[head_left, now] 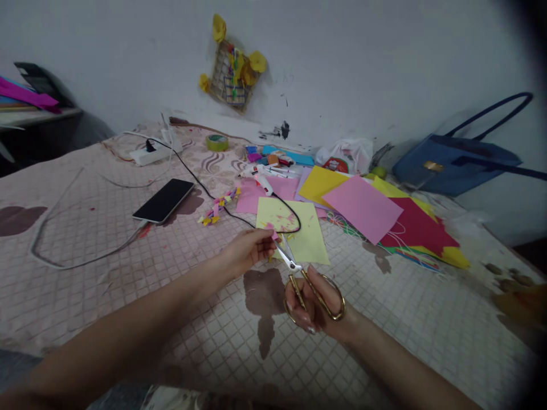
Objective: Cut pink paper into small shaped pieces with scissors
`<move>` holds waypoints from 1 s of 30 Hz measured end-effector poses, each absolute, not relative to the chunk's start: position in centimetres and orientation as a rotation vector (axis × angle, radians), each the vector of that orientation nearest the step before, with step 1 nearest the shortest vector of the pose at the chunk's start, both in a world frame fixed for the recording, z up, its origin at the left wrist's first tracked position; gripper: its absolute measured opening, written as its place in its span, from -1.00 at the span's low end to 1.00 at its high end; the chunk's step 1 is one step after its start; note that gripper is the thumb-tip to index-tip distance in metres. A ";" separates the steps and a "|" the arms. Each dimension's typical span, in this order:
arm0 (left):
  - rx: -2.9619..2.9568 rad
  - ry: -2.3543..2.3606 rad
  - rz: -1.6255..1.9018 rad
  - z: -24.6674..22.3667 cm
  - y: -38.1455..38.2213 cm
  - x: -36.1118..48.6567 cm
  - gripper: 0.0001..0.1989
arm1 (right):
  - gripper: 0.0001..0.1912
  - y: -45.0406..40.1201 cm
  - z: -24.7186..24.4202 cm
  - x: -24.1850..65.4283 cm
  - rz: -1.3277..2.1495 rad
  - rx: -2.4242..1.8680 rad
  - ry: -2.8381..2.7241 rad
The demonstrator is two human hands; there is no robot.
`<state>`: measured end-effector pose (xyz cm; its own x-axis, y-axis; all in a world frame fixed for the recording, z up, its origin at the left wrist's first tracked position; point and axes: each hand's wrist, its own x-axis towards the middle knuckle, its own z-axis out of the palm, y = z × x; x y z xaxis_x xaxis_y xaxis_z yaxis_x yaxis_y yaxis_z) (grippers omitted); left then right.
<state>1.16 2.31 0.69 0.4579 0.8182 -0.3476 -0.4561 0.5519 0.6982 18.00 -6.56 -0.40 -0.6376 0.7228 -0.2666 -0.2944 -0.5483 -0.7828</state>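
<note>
My left hand (pixel 253 250) pinches a small piece of pink paper (pixel 272 231) between thumb and fingers. Gold-handled scissors (pixel 292 265) are in my right hand (pixel 315 302), with its fingers through the loops. The blades stand apart, and one tip is close to the pink piece; whether they touch I cannot tell. Beneath the blades lies a pale yellow sheet (pixel 310 239) scattered with tiny pink and yellow clippings. A white glue gun (pixel 264 183) with a black cord rests just beyond it. To the left is a small garland of coloured paper bits (pixel 219 207).
A phone (pixel 164 200) with a white cable lies at left, near a power strip (pixel 156 150). Green tape (pixel 216 142) sits farther back. Pink (pixel 363 208) and red sheets (pixel 421 225) are piled at right, before a blue bag (pixel 455 162). Black cord loops across the pale sheet.
</note>
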 end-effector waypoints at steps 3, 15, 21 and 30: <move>0.589 0.729 0.846 0.6 2.2 1.2 -0.92 | -0.27 -6.5 -0.4 18.0 2.188 -0.768 -0.957; 0.633 0.745 0.832 0.8 1.8 1.4 -0.90 | -0.34 -6.3 0.2 17.9 2.211 -0.731 -0.886; 0.732 0.771 0.891 0.8 1.7 1.4 -0.91 | -0.30 -6.3 0.2 17.9 2.202 -0.741 -0.868; 1.010 0.673 0.944 1.3 1.5 0.9 -0.82 | -0.30 -6.3 0.7 17.9 2.238 -0.706 -0.846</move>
